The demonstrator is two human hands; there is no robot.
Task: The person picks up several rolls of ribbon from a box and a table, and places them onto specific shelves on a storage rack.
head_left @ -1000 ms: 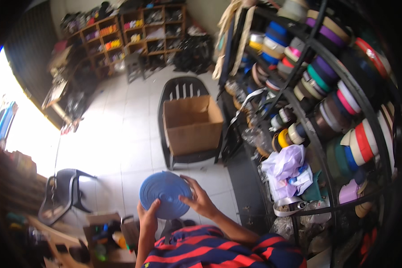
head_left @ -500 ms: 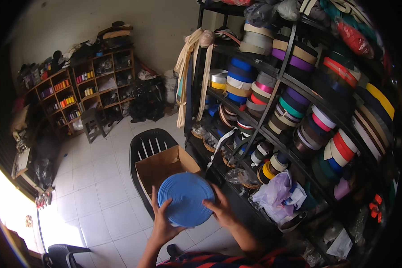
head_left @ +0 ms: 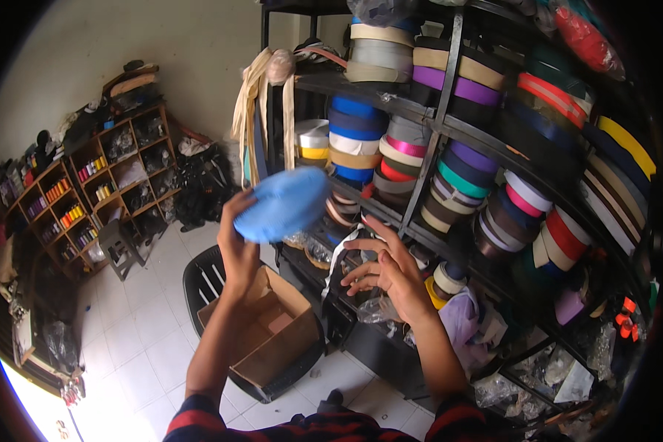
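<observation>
A blue roll of flat webbing [head_left: 283, 206], slightly smeared by motion, is held up in front of the rack. Gripping its left edge is my left hand [head_left: 239, 236], thumb and fingers on either side of the coil. My right hand [head_left: 390, 272] is apart from the roll, to its lower right, fingers spread and nothing in them. Below the roll, a cardboard box [head_left: 291, 335] sits on a black plastic chair [head_left: 199, 283]; a small flat piece lies inside the box.
A black metal rack [head_left: 438, 121] packed with coloured webbing rolls [head_left: 357, 136] fills the right side. Beige straps [head_left: 254, 110] hang from its left end. A wooden cubby shelf [head_left: 125, 169] with thread spools and a grey stool [head_left: 118, 247] stand at the far left.
The blue roll has gone up and tilted, now in my left hand alone. My right hand has let go and opened. The view has shifted rightward, showing more of the box.
</observation>
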